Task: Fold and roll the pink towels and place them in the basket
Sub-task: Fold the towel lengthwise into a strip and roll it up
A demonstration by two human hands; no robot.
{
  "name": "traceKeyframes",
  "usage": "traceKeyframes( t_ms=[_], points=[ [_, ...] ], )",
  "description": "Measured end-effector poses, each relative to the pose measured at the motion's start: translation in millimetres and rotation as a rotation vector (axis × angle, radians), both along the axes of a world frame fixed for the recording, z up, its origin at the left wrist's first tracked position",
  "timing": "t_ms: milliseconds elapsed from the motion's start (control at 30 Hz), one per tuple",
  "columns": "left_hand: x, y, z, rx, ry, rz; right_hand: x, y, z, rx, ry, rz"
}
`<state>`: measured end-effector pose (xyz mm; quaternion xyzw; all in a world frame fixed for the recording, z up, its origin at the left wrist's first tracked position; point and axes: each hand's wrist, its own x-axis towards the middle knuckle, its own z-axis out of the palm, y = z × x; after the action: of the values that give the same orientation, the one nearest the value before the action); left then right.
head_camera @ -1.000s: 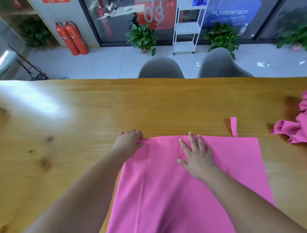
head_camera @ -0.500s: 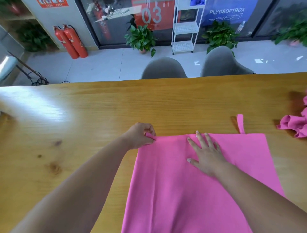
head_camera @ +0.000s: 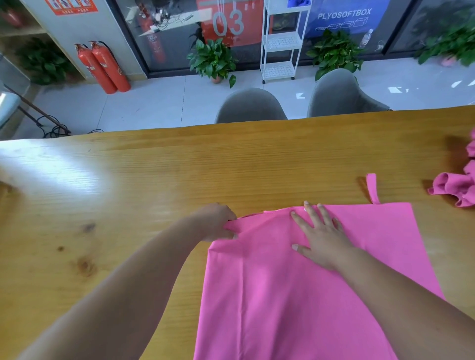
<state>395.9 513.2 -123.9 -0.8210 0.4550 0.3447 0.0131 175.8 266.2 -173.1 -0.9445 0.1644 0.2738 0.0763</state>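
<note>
Far floor: white shelf rack, something blue on its top tier. Pink towel spread flat on wooden table, near side. Left hand pinches the towel's far-left corner, fingers curled on the fabric. Right hand lies flat on the towel by its far edge, fingers straight and spread. Crumpled pink towel at the table's right, well apart.

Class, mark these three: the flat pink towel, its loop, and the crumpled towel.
flat towel [head_camera: 282, 295], head view, bare middle of the cloth.
loop [head_camera: 373, 188], head view, middle of the strip.
crumpled towel [head_camera: 453, 186], head view, its left fold.
</note>
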Motion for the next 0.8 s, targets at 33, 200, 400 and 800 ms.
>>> traceKeyframes(
  t_ms=[33, 200, 400, 800],
  points=[
    [3, 1, 5, 0.054, -0.082, -0.051, 0, 0, 0, 0.002, -0.001, 0.0],
    [39, 29, 25, 0.155, -0.189, -0.024, 0, -2, 0, 0.013, -0.001, -0.008],
    [45, 46, 48, -0.249, 0.182, 0.354, -2, -4, -2, 0.023, -0.013, -0.012],
    [51, 72, 71, -0.013, -0.285, 0.142, -1, -9, 3, 0.065, -0.047, 0.026]
  ],
)
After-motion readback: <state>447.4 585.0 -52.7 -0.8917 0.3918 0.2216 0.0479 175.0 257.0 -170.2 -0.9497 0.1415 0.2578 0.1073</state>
